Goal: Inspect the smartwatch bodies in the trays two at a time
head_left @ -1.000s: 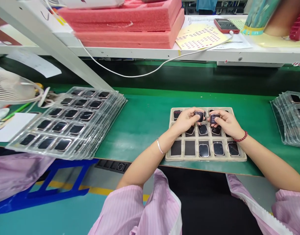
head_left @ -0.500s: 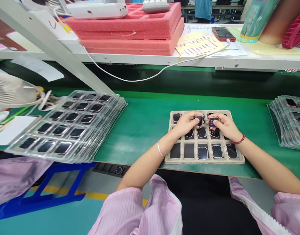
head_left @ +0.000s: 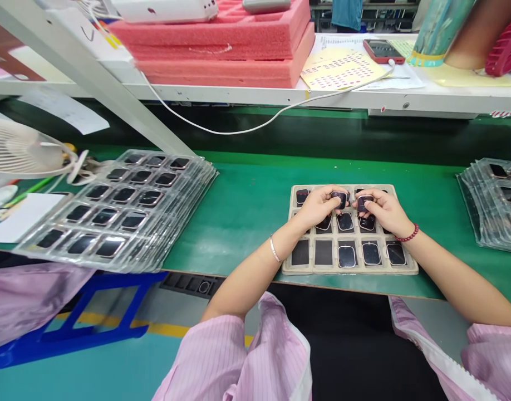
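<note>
Green benchtop [head_left: 247,223] with a beige compartment tray [head_left: 323,254] between a left stack of clear trays [head_left: 184,209] and a right stack [head_left: 476,211].

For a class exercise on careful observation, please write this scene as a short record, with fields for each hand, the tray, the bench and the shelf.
Left hand: holds a dark-faced square piece above the tray
Right hand: holds a similar piece, apart from the first
Tray: beige; three pieces in the front row
Bench: green; clear-tray stacks left and right
Shelf: red foam blocks, phone
</note>
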{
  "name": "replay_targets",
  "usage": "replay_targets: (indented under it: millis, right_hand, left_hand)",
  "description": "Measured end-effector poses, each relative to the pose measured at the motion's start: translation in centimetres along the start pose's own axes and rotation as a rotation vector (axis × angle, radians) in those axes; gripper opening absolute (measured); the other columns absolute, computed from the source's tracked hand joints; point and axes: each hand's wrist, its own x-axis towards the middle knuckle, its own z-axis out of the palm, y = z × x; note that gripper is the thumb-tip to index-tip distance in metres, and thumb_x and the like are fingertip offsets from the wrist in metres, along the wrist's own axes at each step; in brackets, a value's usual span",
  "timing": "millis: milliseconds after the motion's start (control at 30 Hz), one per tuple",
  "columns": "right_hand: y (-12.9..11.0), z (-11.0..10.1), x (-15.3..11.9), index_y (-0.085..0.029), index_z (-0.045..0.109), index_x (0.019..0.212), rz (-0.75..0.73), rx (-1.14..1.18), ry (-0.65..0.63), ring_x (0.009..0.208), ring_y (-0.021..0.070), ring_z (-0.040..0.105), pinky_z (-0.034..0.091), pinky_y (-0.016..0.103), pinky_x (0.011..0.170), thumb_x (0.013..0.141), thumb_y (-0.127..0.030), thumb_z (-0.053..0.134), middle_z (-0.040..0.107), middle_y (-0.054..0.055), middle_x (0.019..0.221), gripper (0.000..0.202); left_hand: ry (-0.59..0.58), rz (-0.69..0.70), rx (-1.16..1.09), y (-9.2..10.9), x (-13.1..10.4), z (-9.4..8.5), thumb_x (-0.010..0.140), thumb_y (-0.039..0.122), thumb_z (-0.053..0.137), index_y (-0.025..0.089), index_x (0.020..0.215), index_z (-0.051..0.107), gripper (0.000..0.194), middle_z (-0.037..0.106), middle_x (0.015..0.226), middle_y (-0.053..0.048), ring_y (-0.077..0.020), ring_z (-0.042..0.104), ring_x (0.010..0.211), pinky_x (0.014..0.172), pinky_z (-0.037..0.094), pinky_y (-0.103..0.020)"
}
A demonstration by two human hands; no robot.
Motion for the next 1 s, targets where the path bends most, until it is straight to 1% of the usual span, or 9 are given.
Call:
replay_targets:
  millis: [133,300,367,500,600,767,900,1000]
  right_hand:
    - [0.16,-0.05,0.04,-0.020,0.067,0.106,0.009,0.004,-0.001,0.065,0.0162,0.070,0.058,0.029,0.059,0.084,-0.031,0.063,0.075,0.006,0.090,0.025]
    - [0.28,0.03,-0.01,-0.022,0.063,0.118,-0.037,0.003,-0.011,0.077,0.0181,0.072,0.060,0.032,0.066,0.083,-0.029,0.064,0.072,0.008,0.110,0.036]
    - [0.26,0.09,-0.05,-0.023,0.063,0.118,-0.049,-0.011,-0.028,0.080,0.0187,0.072,0.061,0.033,0.069,0.083,-0.030,0.064,0.071,0.008,0.113,0.035]
    - [0.14,0.17,-0.13,-0.025,0.064,0.118,-0.069,-0.011,-0.054,0.084,0.0200,0.071,0.061,0.035,0.074,0.082,-0.028,0.064,0.071,0.008,0.113,0.035]
    - [0.09,0.18,-0.16,-0.025,0.064,0.117,-0.064,-0.021,-0.060,0.083,0.0202,0.071,0.061,0.035,0.072,0.083,-0.027,0.062,0.072,0.008,0.109,0.035]
    - [0.05,0.12,-0.19,-0.024,0.064,0.117,-0.070,-0.028,-0.055,0.084,0.0209,0.072,0.061,0.036,0.072,0.081,-0.026,0.063,0.072,0.007,0.111,0.035]
    - [-0.08,0.16,-0.22,-0.024,0.063,0.116,-0.054,-0.020,-0.067,0.080,0.0206,0.072,0.062,0.036,0.070,0.082,-0.027,0.063,0.074,0.007,0.107,0.034]
    - [-0.17,0.29,-0.25,-0.023,0.064,0.115,-0.060,-0.003,-0.070,0.085,0.0211,0.072,0.062,0.037,0.075,0.080,-0.025,0.065,0.072,0.008,0.112,0.034]
  left_hand:
    - [-0.001,-0.006,-0.021,-0.04,0.05,0.01,0.080,0.017,0.059,0.012,0.102,0.066,0.024,0.072,0.095,-0.009,-0.0148,0.067,0.074,0.063,0.054,-0.025]
    - [0.025,0.042,-0.047,-0.49,0.00,-0.07,0.076,0.014,0.063,0.013,0.103,0.063,0.028,0.071,0.090,-0.007,-0.0151,0.066,0.079,0.068,0.054,-0.025]
    - [0.016,0.058,-0.052,-0.62,-0.02,-0.13,0.075,0.014,0.063,0.014,0.102,0.062,0.027,0.070,0.089,-0.006,-0.0153,0.066,0.080,0.068,0.054,-0.025]
    - [0.009,0.075,-0.032,-0.67,-0.04,-0.20,0.072,0.012,0.063,0.015,0.103,0.062,0.031,0.069,0.088,-0.004,-0.0138,0.065,0.079,0.072,0.053,-0.026]
    - [-0.003,0.076,-0.026,-0.73,-0.03,-0.22,0.074,0.014,0.062,0.015,0.103,0.062,0.030,0.068,0.089,-0.005,-0.0138,0.064,0.078,0.071,0.053,-0.026]
    - [0.019,0.077,0.010,-0.95,0.06,-0.24,0.070,0.010,0.062,0.016,0.108,0.061,0.039,0.070,0.095,-0.005,-0.0158,0.066,0.086,0.078,0.053,-0.028]
    - [0.001,0.059,0.005,-0.83,0.07,-0.25,0.073,0.014,0.061,0.015,0.109,0.060,0.036,0.070,0.092,-0.006,-0.0156,0.066,0.080,0.075,0.053,-0.028]
    - [0.019,0.075,0.027,-0.74,-0.01,-0.32,0.071,0.011,0.062,0.015,0.111,0.060,0.039,0.070,0.095,-0.006,-0.0166,0.067,0.087,0.078,0.052,-0.028]
